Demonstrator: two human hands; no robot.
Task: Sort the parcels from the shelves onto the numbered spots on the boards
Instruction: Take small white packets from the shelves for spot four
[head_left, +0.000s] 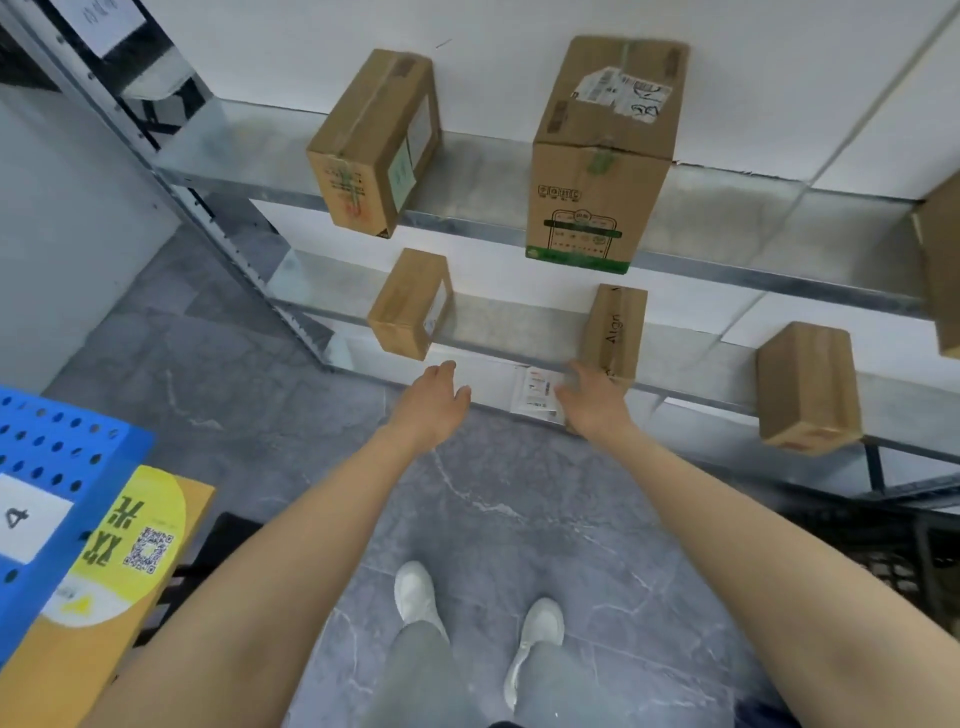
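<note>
My left hand (434, 402) and my right hand (592, 402) both stretch down toward the lowest shelf level, fingers extended. Between them lies a flat white parcel (535, 397) with a printed label. The right hand covers its right edge, just below a narrow brown box marked "Align" (615, 332). The left hand hovers apart from the parcel and holds nothing. Brown cartons stand on the metal shelves (478, 221): a medium box (374, 145), a large green-printed box (602, 156) and a small box (410, 306). A blue perforated board (52, 447) carries a white label "4" (18, 517) at the left.
Another brown box (808, 389) stands on the lower shelf at the right, and one more box (943, 270) is cut off by the right edge. A yellow and orange carton (130, 545) lies beside the blue board. Grey marble floor (519, 509) stretches beneath my feet.
</note>
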